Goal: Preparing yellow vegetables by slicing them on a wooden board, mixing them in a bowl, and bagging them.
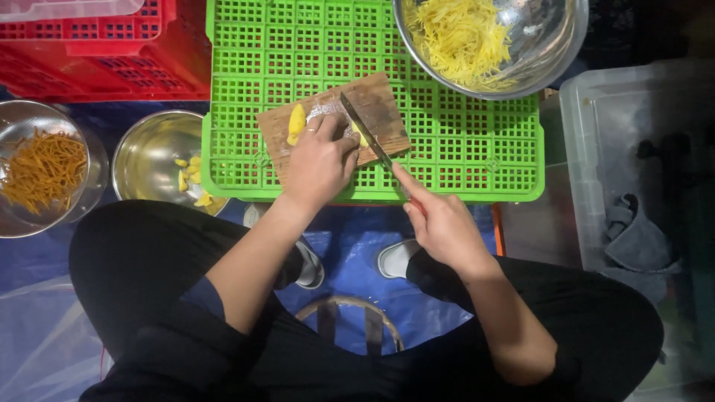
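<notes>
On worn wooden board [376, 100], steel knife [363, 134], yellow slices [296, 123]

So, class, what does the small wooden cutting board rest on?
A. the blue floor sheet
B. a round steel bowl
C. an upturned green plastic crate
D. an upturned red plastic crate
C: the small wooden cutting board lies on the green plastic crate, where the right hand holds a knife over it.

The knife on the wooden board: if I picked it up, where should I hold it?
Probably by the handle, from the near side. The knife lies diagonally, blade over the wooden board, handle toward the person, where the right hand grips it.
</notes>
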